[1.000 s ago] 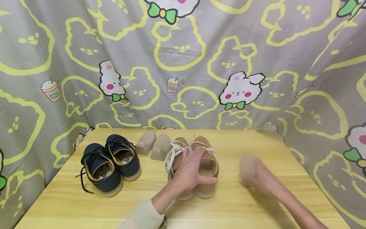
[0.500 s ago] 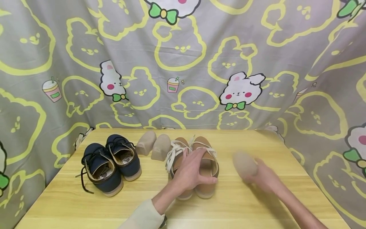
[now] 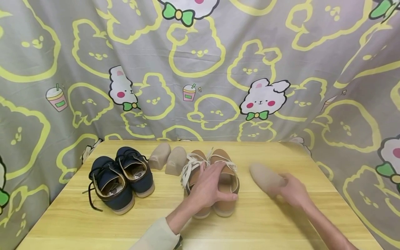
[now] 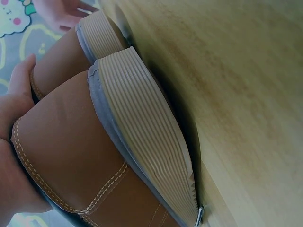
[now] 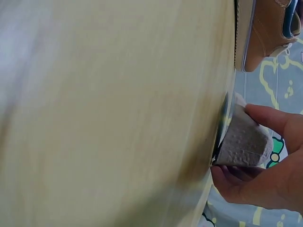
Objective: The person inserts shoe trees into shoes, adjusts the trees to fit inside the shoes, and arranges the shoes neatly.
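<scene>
My right hand (image 3: 292, 192) pinches a grey-beige moulded-pulp shoe insert (image 3: 265, 177) low over the right side of the table. The right wrist view shows the thumb on one side of the insert (image 5: 244, 142) and fingers on the other. A pair of brown lace-up shoes (image 3: 225, 205) with white laces stands mid-table, toes pointing away. My left hand (image 3: 207, 189) rests across their openings, thumb stretched over the right shoe. Ribbed soles and stitched heels of the shoes (image 4: 142, 123) fill the left wrist view, with part of the left hand (image 4: 16, 113) at its edge.
Two more pulp inserts (image 3: 176, 160) lie behind and left of the brown shoes. A pair of navy lace-up shoes (image 3: 112, 187) stands at the left, one black lace trailing on the wooden table (image 3: 150, 222). A patterned grey curtain (image 3: 206, 114) hangs around the table's back and sides.
My right hand has turned the insert, whose rounded end now points further left and away and has come lower and nearer the brown shoes. My left hand has stayed in place.
</scene>
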The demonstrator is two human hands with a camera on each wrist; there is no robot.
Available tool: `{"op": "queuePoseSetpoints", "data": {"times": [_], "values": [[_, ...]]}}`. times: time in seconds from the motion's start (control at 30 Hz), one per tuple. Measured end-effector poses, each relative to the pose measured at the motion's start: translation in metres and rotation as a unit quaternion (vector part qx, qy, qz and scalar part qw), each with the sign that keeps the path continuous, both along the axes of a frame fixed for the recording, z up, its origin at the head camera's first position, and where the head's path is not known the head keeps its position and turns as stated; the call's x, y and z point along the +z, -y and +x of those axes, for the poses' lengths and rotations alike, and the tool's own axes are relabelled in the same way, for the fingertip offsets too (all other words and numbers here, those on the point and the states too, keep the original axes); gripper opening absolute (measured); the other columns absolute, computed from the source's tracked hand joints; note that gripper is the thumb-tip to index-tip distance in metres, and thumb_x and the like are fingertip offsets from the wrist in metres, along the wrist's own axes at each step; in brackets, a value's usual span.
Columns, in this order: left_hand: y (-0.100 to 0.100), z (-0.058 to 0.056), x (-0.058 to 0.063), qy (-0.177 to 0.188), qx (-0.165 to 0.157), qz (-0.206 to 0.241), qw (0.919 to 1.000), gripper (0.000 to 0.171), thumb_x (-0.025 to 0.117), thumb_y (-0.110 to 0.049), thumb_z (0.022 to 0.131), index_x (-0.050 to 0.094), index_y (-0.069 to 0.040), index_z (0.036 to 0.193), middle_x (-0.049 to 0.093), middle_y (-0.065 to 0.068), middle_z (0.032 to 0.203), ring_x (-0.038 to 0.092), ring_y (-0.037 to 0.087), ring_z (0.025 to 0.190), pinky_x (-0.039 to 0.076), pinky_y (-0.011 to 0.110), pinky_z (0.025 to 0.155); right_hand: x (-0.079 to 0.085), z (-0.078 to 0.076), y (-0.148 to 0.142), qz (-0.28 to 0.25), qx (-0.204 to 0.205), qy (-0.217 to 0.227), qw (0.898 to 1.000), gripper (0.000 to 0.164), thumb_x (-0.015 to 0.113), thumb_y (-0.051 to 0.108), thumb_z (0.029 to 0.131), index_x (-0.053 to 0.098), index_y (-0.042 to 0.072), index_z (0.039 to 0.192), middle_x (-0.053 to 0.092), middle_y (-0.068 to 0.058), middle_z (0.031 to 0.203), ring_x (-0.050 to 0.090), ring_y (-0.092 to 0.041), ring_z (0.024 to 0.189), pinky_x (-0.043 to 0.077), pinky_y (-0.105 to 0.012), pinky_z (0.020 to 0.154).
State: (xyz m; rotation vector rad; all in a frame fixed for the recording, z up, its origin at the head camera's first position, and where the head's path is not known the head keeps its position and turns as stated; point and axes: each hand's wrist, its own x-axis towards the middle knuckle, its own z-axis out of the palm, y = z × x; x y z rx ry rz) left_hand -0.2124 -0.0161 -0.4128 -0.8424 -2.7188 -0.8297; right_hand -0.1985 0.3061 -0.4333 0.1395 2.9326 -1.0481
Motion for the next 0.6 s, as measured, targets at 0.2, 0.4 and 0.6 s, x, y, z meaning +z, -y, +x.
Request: {"op": "queuePoseSetpoints", "data": {"times": [0.2, 0.4, 0.6], "values": [[0.0, 0.0, 0.001, -0.008, 0.001, -0.006, 0.9999, 0.105, 0.084, -0.065, 0.068, 0.045, -0.013, 0.15, 0.05, 0.003, 0.153, 0.043, 0.022, 0.145, 0.012, 0.065, 0.122, 0.002, 0.002, 0.0, -0.01, -0.012, -0.017, 1.0, 0.085, 0.08, 0.044, 0.084, 0.046, -0.004, 0.145, 0.054, -0.035, 0.138, 0.061, -0.044, 0.112, 0.053, -0.051, 0.087], [0.0, 0.001, 0.001, -0.004, 0.002, -0.002, 1.0, 0.106, 0.086, -0.063, 0.068, 0.044, -0.012, 0.15, 0.049, 0.005, 0.154, 0.042, 0.023, 0.146, 0.01, 0.065, 0.123, 0.007, 0.003, 0.006, -0.04, -0.016, -0.026, 0.999, 0.089, 0.079, 0.046, 0.085, 0.042, -0.005, 0.148, 0.055, -0.035, 0.138, 0.056, -0.05, 0.121, 0.047, -0.062, 0.098], [0.0, 0.001, -0.001, -0.002, 0.006, -0.001, 1.0, 0.107, 0.086, -0.062, 0.067, 0.043, -0.011, 0.151, 0.048, 0.006, 0.155, 0.042, 0.023, 0.146, 0.01, 0.065, 0.123, 0.013, 0.002, 0.019, -0.077, -0.017, -0.037, 0.996, 0.091, 0.081, 0.048, 0.082, 0.043, -0.001, 0.149, 0.058, -0.031, 0.137, 0.058, -0.046, 0.123, 0.047, -0.06, 0.101]]}}
